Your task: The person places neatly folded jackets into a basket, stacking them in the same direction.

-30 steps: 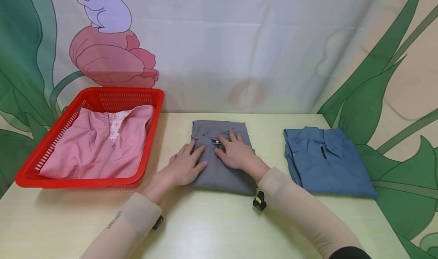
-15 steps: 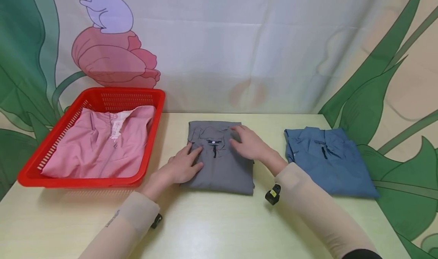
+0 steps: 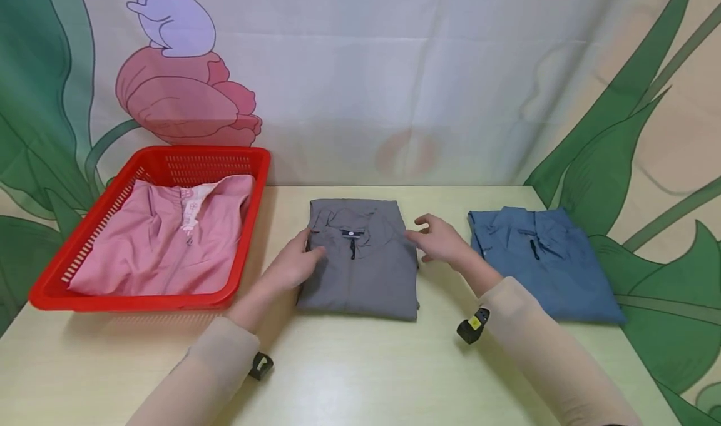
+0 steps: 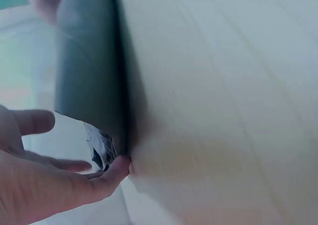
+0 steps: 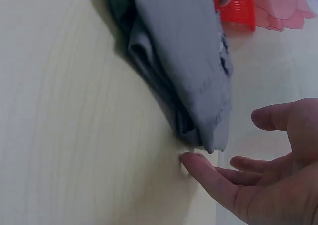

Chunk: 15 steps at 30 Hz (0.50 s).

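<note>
A folded grey zip-neck jacket (image 3: pixel 360 269) lies flat in the middle of the table, collar toward the back wall. My left hand (image 3: pixel 293 263) is at its left edge, with the thumb above the fabric. In the left wrist view, the fingertips (image 4: pixel 119 170) reach low beside the jacket's edge at the table, and the thumb is spread apart from them. Off the jacket's right edge is my right hand (image 3: pixel 442 241), its fingers loosely bent and holding nothing. The right wrist view has its fingertips (image 5: pixel 191 160) close to the layered corner of the jacket.
A red plastic basket (image 3: pixel 261 207) stands at the left with a folded pink jacket (image 3: pixel 163 244) inside. To the right lies a folded blue jacket (image 3: pixel 541 276), near the right forearm. A printed curtain (image 3: pixel 360 101) hangs behind the table (image 3: pixel 349 376).
My right hand has lifted off the jacket's top and moved right, past its edge. The left hand has shifted from lying flat on the fabric to its left edge. The jacket slid slightly left.
</note>
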Motion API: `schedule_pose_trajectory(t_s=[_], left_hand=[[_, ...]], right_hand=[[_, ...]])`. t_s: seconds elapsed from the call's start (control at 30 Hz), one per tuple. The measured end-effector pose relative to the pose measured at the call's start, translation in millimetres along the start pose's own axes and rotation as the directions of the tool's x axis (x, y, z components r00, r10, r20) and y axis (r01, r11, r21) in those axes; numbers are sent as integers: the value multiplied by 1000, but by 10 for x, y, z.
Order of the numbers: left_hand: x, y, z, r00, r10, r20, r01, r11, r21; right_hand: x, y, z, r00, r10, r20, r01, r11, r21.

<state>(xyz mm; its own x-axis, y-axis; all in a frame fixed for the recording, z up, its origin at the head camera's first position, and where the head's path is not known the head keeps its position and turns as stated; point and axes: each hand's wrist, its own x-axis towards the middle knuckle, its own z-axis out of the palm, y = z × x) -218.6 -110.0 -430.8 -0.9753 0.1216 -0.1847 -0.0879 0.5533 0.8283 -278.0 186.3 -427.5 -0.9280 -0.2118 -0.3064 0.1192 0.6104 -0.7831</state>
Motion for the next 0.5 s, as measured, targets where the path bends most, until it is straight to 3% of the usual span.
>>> schedule_pose_trajectory(t_s=[0.1, 0.27, 0.37, 0.5], left_hand=[[-1, 35, -19, 997, -76, -2, 74, 984, -160], [24, 10, -30, 986, -166, 31, 165, 911, -379], [32, -15, -30, 981, -190, 43, 189, 869, -457], [35, -39, -29, 977, -210, 40, 201, 838, -508]], right_hand=[[-31, 9, -20, 999, 31, 29, -35, 988, 150], [-45, 42, -44, 994, 70, 82, -94, 934, 345], [-50, 74, -48, 991, 86, 100, -120, 902, 415], [-34, 144, -42, 989, 70, 127, -125, 857, 500]])
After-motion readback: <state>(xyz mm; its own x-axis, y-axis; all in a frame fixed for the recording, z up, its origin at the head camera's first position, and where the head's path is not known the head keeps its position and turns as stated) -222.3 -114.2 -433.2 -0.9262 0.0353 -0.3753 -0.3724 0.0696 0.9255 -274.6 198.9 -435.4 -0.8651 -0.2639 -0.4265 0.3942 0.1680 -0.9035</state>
